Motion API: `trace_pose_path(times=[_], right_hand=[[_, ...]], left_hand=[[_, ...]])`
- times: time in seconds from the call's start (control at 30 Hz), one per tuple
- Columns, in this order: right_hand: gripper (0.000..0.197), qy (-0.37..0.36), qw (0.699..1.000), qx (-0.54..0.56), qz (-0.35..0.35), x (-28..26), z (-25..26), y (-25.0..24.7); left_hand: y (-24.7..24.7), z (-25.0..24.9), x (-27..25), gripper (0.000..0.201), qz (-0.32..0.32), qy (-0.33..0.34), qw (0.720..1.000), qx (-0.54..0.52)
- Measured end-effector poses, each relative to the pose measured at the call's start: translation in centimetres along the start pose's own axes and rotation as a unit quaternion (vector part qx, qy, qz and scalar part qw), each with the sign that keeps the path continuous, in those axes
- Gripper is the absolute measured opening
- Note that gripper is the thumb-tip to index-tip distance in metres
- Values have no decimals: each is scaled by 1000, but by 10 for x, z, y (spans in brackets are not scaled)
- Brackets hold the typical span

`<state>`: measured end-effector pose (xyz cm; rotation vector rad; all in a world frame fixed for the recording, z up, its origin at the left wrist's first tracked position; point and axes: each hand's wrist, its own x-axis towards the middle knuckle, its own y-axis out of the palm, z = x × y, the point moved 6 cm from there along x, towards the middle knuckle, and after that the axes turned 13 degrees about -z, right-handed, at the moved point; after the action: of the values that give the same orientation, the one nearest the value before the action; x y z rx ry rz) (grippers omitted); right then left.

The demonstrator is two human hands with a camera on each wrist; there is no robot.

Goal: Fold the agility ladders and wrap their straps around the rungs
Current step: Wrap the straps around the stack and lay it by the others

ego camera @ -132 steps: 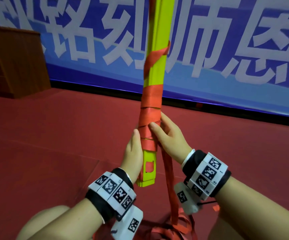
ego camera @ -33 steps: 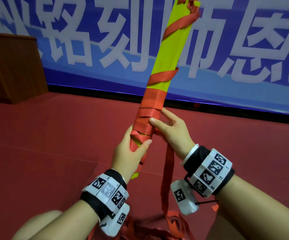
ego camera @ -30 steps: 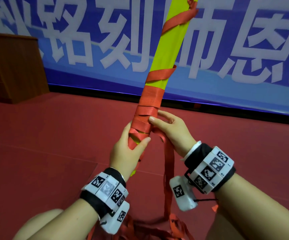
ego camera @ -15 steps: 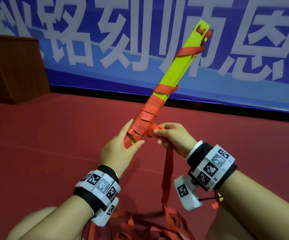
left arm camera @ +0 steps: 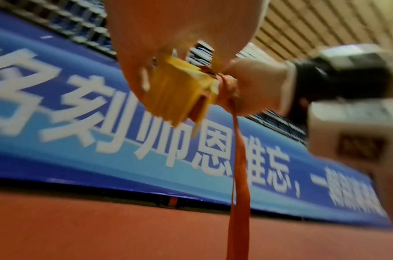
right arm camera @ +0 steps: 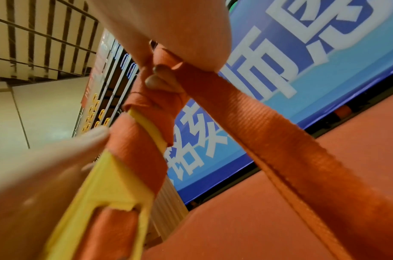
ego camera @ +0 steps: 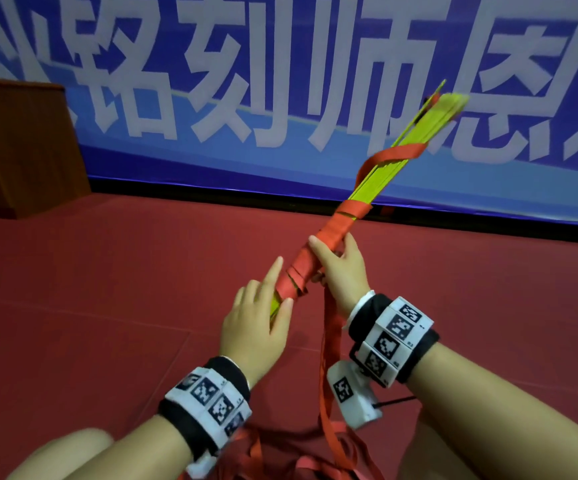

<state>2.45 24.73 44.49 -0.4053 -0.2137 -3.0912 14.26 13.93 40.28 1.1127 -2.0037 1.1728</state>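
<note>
The stack of yellow rungs (ego camera: 401, 157) slants up to the right, its lower half bound in red strap (ego camera: 339, 223). My right hand (ego camera: 337, 268) grips the wrapped part, with fingers curled round it (right arm camera: 160, 82). My left hand (ego camera: 270, 306) lies against the bundle's lower end with its index finger straight; the finger (right arm camera: 80, 146) touches the wrap. The rung ends (left arm camera: 180, 93) sit against the left palm. The loose strap (ego camera: 329, 375) hangs from my right hand to a heap (ego camera: 280, 459) on the floor, and it shows close up in the right wrist view (right arm camera: 280, 140).
Red floor (ego camera: 107, 306) spreads all around. A blue banner (ego camera: 280, 98) with white characters runs along the back. A brown wooden lectern (ego camera: 14, 147) stands at the far left. My knees show at the bottom corners.
The bundle has tipped further down to the right. My left hand has loosened from a grip to straight fingers. My right hand has shifted onto the wrapped rungs and closed round them.
</note>
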Motion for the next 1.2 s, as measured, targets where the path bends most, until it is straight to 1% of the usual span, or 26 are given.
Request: trace_pose_path(times=[0.03,0.07,0.1,0.13,0.17,0.2,0.23,0.27,0.33,0.4,0.43,0.5,0.53,0.63,0.7,0.77,0.83,0.9,1.0,1.13,1.2], right_hand=[[23,-13,1000,12,18,0,4,0],[19,-26,999,21,43,0,8,2],[16,-39,996,25,71,-3,13,4],[15,-53,994,27,97,-6,17,7],[16,-65,991,30,116,-10,21,9],[17,-73,989,34,126,-12,24,10],[19,-75,987,41,132,-13,26,11],[23,-71,986,56,141,-13,27,12],[27,-58,978,89,181,-12,29,13],[18,-60,972,74,216,-10,31,15],[12,-67,971,47,223,-10,32,15],[5,-80,971,-3,227,-9,30,15],[4,-84,970,-13,227,-9,29,15],[6,-84,973,-3,215,-8,27,15],[8,-77,977,1,200,-8,26,15],[10,-55,981,-6,185,-7,24,15],[17,-16,982,-24,187,-6,19,15],[19,20,978,-39,205,-4,14,13],[6,44,970,-47,236,1,9,8],[16,78,949,-88,293,-1,1,5],[17,99,946,-100,293,-2,-4,5]], left_hand=[[3,9,3,63,28,-55,997,-46],[7,17,5,63,60,-112,986,-105],[11,23,6,63,99,-174,963,-178],[15,24,4,62,140,-236,927,-256],[19,23,-1,62,171,-284,886,-323],[22,19,-5,61,191,-318,853,-366],[24,16,-7,60,203,-336,830,-396],[25,14,-8,59,207,-340,816,-419],[25,12,-7,56,191,-333,806,-451],[24,15,-5,56,162,-332,809,-458],[23,17,-4,54,148,-326,817,-452],[21,21,-3,49,118,-298,850,-419],[19,24,-2,50,101,-284,867,-397],[13,27,2,61,52,-252,911,-321],[7,26,3,65,26,-241,929,-281],[3,26,5,64,2,-238,933,-271],[0,28,7,63,-9,-234,935,-266],[-2,31,9,64,-11,-230,938,-259],[-8,36,12,65,-24,-219,944,-244],[-20,41,14,66,-29,-217,956,-193],[-27,38,15,67,-28,-208,967,-146]])
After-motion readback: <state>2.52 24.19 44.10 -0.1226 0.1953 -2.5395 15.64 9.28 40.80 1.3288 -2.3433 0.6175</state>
